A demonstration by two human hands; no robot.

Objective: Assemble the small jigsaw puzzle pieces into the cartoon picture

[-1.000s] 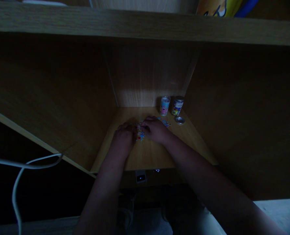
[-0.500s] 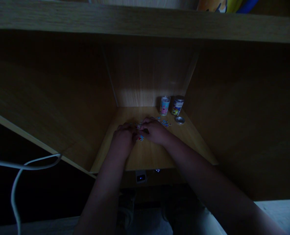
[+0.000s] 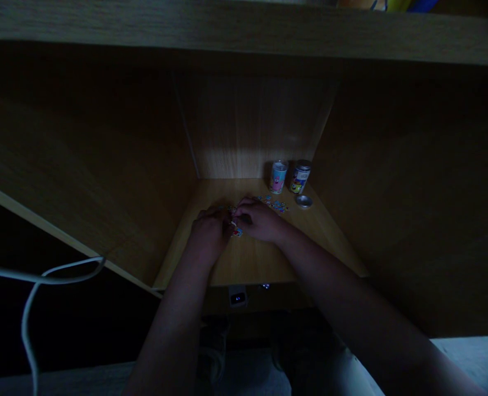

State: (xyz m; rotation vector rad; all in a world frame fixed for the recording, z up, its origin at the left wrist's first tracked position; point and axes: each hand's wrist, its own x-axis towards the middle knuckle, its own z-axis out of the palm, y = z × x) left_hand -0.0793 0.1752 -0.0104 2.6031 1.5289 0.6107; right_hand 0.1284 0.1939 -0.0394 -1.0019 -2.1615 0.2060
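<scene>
The scene is dim. My left hand point(image 3: 208, 230) and my right hand point(image 3: 258, 219) rest close together on a small wooden desktop point(image 3: 248, 258), fingers curled over a joined patch of colourful puzzle pieces point(image 3: 236, 231) between them. More loose puzzle pieces point(image 3: 277, 205) lie just beyond my right hand. Both hands press or pinch the pieces; the exact grip is hidden by the fingers.
Two small printed tins point(image 3: 277, 177) point(image 3: 300, 176) stand at the back right, with a round metal lid point(image 3: 304, 202) in front of them. Wooden side panels close in left and right, a shelf point(image 3: 244, 33) overhead. A white cable point(image 3: 42, 278) hangs at the left.
My hands have drawn slightly closer together over the puzzle pieces; the view has shifted a little. Nothing else has moved.
</scene>
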